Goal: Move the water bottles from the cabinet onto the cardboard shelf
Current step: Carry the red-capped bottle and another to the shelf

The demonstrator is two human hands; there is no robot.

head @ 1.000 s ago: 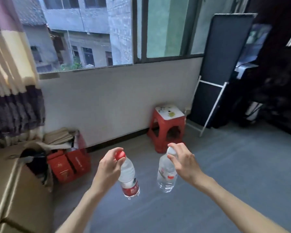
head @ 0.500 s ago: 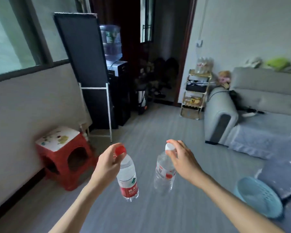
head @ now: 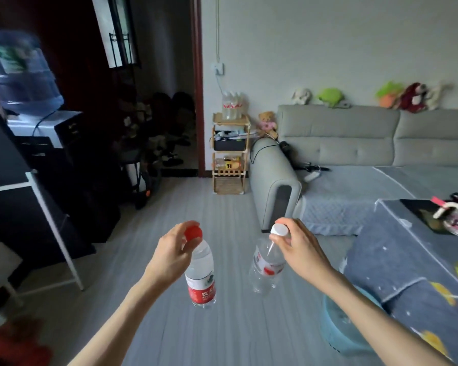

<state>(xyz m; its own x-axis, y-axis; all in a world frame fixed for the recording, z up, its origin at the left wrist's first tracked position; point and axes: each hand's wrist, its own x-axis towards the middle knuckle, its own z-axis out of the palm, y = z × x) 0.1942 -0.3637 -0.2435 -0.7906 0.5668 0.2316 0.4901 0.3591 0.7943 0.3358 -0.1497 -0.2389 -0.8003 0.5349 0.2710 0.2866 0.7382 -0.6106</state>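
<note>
The left hand (head: 171, 256) is pinching the red-capped bottle (head: 201, 278) by its neck, fingers curled round just under the cap, so the bottle is hanging below the hand over the grey floor (head: 222, 334); the right hand (head: 300, 250) is gripping the white-capped bottle (head: 265, 268) the same way, its body dangling beneath and slightly tilted; the two bottles are hanging near each other, apart, between the forearms; far ahead the cardboard shelf (head: 229, 154) is standing beside the sofa (head: 354, 143), with several bottles (head: 232, 105) sitting on its top tier.
</note>
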